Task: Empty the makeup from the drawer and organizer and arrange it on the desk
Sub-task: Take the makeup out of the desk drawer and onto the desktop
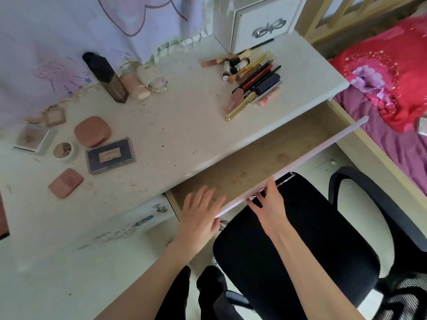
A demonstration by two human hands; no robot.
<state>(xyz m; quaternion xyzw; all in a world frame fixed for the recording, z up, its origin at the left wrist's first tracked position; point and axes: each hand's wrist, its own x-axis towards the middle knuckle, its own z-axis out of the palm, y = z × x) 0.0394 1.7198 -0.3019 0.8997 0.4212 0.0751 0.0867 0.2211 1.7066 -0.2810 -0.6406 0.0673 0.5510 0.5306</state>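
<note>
Two bare forearms are seen reaching to the open drawer [265,155]. The right hand [269,200] pinches its front panel; the left hand [198,212] lies flat, fingers spread, inside. The makeup [251,82] is arranged on the desk [180,125]. The drawer looks emptied; closing it is likely next.

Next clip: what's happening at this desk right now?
A person stands at a white desk with its drawer pulled open and looking bare inside. The right hand holds the drawer front; the left hand rests flat at the drawer's near corner. Compacts and a pile of pencils and tubes lie on the desk.
</note>
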